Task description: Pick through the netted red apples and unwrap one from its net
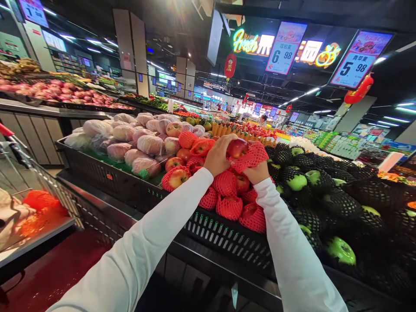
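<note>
Above a heap of red apples, my two hands meet around one red apple (237,148). My left hand (218,155) has its fingers curled round the apple's left side. On the right, my right hand (256,172) grips a red foam net sleeve (249,157), which covers the apple's lower right part; the fingers are partly hidden behind it. Just below lie more apples in red foam nets (229,207), in a black slotted crate (224,232). One netted apple (176,177) with a yellowish top sits left of my left wrist.
Film-wrapped pale fruit (151,144) fills the crate's left part. Green apples (341,250) in black nets lie to the right. A shopping cart (61,197) with a red netted item stands at left. Price screens (286,47) hang overhead. Onions (58,92) are piled at back left.
</note>
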A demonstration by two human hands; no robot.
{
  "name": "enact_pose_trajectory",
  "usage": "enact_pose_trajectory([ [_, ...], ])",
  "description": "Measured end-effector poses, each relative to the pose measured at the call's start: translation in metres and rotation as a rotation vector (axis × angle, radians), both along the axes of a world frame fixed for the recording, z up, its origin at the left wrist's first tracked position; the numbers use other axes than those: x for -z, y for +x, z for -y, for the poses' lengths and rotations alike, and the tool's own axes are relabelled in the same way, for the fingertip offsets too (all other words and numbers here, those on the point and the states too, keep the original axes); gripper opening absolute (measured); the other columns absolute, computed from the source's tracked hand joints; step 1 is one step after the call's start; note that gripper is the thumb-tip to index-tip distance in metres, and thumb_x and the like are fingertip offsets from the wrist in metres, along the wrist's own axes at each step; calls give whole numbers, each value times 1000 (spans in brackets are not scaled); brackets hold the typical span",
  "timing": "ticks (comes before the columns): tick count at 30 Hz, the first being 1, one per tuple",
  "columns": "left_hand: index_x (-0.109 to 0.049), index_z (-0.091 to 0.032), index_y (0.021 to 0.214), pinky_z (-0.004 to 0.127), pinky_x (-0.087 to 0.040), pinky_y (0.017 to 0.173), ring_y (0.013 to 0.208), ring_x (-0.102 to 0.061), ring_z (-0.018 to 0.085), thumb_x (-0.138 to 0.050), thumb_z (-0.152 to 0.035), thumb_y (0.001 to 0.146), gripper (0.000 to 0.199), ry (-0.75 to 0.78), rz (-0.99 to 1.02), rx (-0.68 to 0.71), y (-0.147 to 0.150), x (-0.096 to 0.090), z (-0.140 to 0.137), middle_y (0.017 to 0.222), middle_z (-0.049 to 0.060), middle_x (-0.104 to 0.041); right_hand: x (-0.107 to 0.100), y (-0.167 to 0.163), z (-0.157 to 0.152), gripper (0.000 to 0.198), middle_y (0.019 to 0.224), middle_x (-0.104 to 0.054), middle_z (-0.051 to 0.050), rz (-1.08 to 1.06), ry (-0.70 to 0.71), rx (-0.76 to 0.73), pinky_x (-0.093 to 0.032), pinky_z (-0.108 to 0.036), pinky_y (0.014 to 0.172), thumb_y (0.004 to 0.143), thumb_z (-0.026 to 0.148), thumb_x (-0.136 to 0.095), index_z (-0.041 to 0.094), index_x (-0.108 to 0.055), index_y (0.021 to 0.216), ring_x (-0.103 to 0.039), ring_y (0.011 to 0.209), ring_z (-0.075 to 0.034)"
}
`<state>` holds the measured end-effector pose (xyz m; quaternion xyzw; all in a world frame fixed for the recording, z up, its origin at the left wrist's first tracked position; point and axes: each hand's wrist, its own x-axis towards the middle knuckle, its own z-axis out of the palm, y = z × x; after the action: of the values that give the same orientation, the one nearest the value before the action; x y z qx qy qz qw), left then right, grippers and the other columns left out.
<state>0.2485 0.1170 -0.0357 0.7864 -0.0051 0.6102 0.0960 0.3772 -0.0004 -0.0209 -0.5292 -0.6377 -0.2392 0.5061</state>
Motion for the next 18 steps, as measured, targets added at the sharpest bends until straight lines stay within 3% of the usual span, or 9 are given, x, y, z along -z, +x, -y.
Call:
enact_pose_trajectory([
  [7, -52, -26, 136, 42, -47, 106, 127, -51, 26, -59, -16, 88, 50, 161, -128, -19, -4, -5, 5, 133, 11, -53, 6, -3, -3, 60, 116, -62, -13, -185, 26, -114, -44, -51, 111, 67, 51, -78, 20, -54, 113, -60, 113, -29],
  [12, -47, -23, 139, 42, -43, 112, 132, -48, 24, -54, -11, 85, 56, 79, -107, -6, -4, -7, 6, 136, 12, -52, 8, -3, -3, 63, 109, -58, -12, -183, 172, 72, -46, -52, 104, 60, 57, -81, 20, -54, 102, -58, 104, -28],
  [15, -53, -20, 122, 39, -46, 107, 122, -54, 23, -50, -11, 87, 36, 13, -27, 28, -6, -8, 9, 124, 12, -58, 8, 2, -2, 63, 109, -57, -13, -136, 192, 176, -44, -56, 106, 62, 58, -79, 18, -55, 106, -57, 104, -30],
  [18, -55, -20, 96, 36, -51, 94, 102, -60, 22, -48, -22, 95, 7, -3, -37, 114, -9, -9, 14, 101, 9, -62, 9, 11, -4, 54, 113, -61, -15, -35, 110, 209, -38, -59, 111, 67, 48, -75, 18, -58, 109, -56, 113, -34],
])
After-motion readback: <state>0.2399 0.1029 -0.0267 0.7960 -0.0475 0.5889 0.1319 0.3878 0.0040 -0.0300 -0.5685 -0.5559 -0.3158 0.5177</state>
